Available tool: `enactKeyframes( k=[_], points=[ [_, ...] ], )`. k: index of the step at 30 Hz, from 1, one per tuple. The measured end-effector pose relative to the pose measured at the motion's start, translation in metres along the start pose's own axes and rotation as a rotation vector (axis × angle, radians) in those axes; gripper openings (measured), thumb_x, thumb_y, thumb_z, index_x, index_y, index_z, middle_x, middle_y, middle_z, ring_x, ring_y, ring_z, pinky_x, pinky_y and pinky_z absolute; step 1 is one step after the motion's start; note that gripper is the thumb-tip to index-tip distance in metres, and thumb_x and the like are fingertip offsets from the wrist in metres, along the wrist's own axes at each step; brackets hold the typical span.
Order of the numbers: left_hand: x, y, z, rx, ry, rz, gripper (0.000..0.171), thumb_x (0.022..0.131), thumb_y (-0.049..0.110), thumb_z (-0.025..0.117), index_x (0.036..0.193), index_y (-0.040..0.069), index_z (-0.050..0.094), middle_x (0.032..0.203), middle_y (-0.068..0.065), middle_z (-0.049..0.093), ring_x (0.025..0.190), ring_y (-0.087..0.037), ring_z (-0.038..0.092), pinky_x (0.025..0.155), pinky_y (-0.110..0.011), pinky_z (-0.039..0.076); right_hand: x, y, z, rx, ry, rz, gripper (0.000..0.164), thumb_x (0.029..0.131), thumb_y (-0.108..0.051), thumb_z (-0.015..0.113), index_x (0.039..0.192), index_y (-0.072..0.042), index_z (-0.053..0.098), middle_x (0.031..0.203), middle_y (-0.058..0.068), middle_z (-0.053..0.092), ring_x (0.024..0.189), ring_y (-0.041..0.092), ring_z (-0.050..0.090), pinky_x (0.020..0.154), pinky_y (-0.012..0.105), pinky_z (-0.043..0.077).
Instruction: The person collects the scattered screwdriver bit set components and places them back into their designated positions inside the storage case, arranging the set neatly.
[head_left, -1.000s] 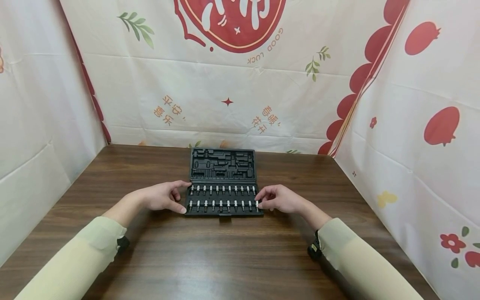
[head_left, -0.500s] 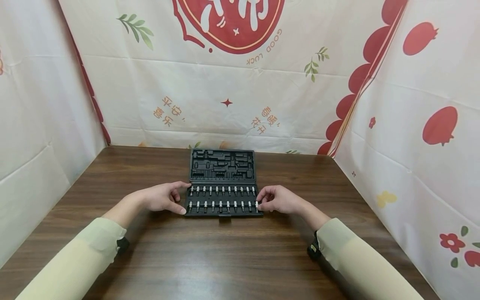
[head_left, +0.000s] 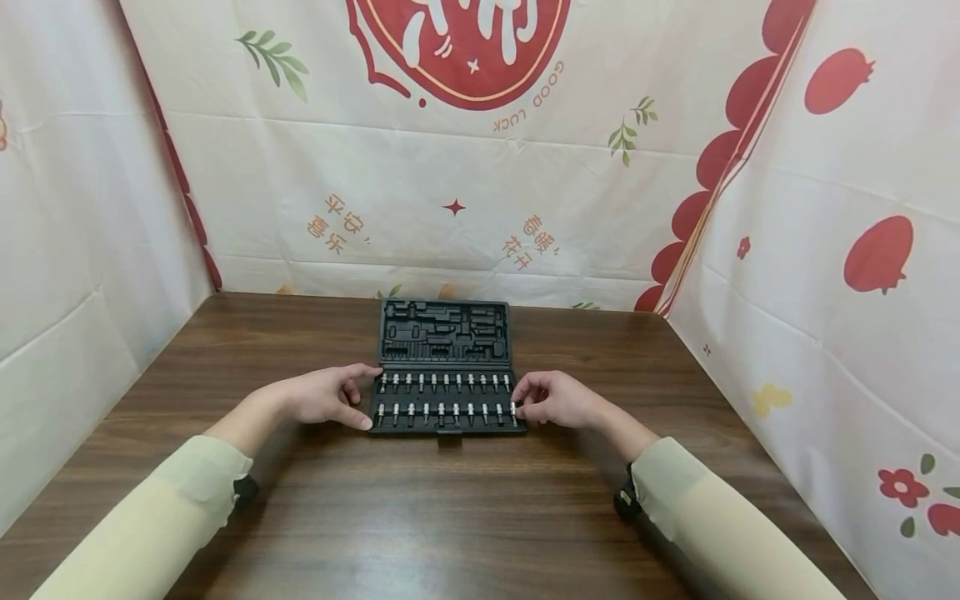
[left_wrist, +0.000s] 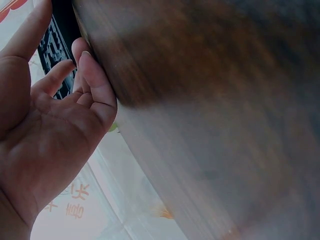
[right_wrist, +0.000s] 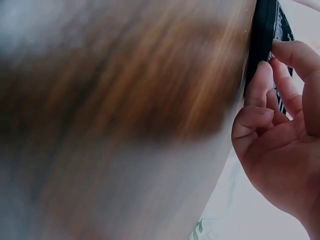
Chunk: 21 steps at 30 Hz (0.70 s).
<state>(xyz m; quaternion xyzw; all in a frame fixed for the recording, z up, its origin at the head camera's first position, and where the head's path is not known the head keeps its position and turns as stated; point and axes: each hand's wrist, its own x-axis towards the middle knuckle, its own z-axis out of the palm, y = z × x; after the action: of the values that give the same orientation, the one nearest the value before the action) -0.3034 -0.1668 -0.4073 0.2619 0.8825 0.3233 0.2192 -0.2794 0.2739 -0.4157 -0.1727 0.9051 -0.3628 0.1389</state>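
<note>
A black tool case (head_left: 431,397) lies with its lid up on the table, two rows of silver bit sockets set in its base. My left hand (head_left: 318,395) rests at the case's left edge, thumb at the front corner and index finger further back; in the left wrist view that hand (left_wrist: 55,120) shows nothing in its palm. At the right end of the front row, my right hand (head_left: 558,400) pinches a bit socket (head_left: 513,409) between thumb and index finger. The fingers hide most of that socket in the right wrist view, beside the case's black side (right_wrist: 261,45).
The case's lid (head_left: 446,329) leans back on the far side, its moulded recesses facing me. Brown wood table (head_left: 450,517) surrounds the case. Printed white cloth (head_left: 412,167) hangs behind the table and along both sides.
Both hands stay where they were, the right one still pinching the bit socket at the row's end. The head view has shifted very slightly.
</note>
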Motion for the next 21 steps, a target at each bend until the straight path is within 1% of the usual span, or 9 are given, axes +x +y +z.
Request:
enactKeyframes(
  k=[4, 8, 12, 16, 21],
  points=[
    [0.0, 0.0005, 0.0001, 0.0, -0.001, 0.0, 0.095, 0.092, 0.032, 0.091, 0.168, 0.007, 0.04, 0.117, -0.016, 0.062, 0.095, -0.022, 0.059, 0.085, -0.036, 0.05, -0.0004, 0.0023, -0.0015, 0.022, -0.02, -0.018, 0.017, 0.1, -0.016, 0.08, 0.115, -0.009, 0.074, 0.087, 0.001, 0.065, 0.074, 0.016, 0.059, 0.064, 0.028, 0.047],
    [0.0007, 0.0007, 0.0002, 0.002, -0.002, -0.003, 0.094, 0.093, 0.032, 0.091, 0.168, 0.007, 0.04, 0.117, -0.015, 0.062, 0.095, -0.022, 0.059, 0.085, -0.036, 0.05, -0.0012, 0.0047, -0.0048, 0.055, -0.033, -0.011, 0.028, 0.101, -0.019, 0.079, 0.128, -0.011, 0.074, 0.094, 0.004, 0.068, 0.077, 0.019, 0.061, 0.068, 0.031, 0.052],
    [0.0006, 0.0015, 0.0, 0.009, -0.001, -0.001, 0.094, 0.093, 0.033, 0.091, 0.168, 0.007, 0.04, 0.116, -0.015, 0.062, 0.095, -0.022, 0.059, 0.085, -0.036, 0.05, -0.0003, 0.0072, -0.0079, 0.074, -0.058, 0.008, 0.041, 0.102, -0.024, 0.079, 0.141, -0.018, 0.071, 0.101, 0.005, 0.07, 0.081, 0.021, 0.064, 0.072, 0.034, 0.054],
    [0.0003, 0.0019, -0.0001, 0.009, 0.001, 0.002, 0.095, 0.093, 0.033, 0.091, 0.168, 0.007, 0.04, 0.116, -0.015, 0.062, 0.095, -0.022, 0.059, 0.085, -0.036, 0.05, 0.0018, 0.0074, -0.0086, 0.057, -0.089, 0.019, 0.042, 0.103, -0.029, 0.079, 0.144, -0.022, 0.072, 0.101, 0.003, 0.068, 0.082, 0.021, 0.063, 0.075, 0.035, 0.054],
    [0.0002, 0.0017, 0.0001, 0.005, -0.001, 0.005, 0.094, 0.093, 0.032, 0.091, 0.168, 0.006, 0.04, 0.116, -0.015, 0.062, 0.095, -0.023, 0.058, 0.084, -0.037, 0.049, 0.0041, 0.0059, -0.0084, 0.044, -0.085, 0.035, 0.039, 0.103, -0.03, 0.079, 0.141, -0.022, 0.074, 0.1, 0.002, 0.067, 0.082, 0.02, 0.062, 0.075, 0.035, 0.054]
  ],
)
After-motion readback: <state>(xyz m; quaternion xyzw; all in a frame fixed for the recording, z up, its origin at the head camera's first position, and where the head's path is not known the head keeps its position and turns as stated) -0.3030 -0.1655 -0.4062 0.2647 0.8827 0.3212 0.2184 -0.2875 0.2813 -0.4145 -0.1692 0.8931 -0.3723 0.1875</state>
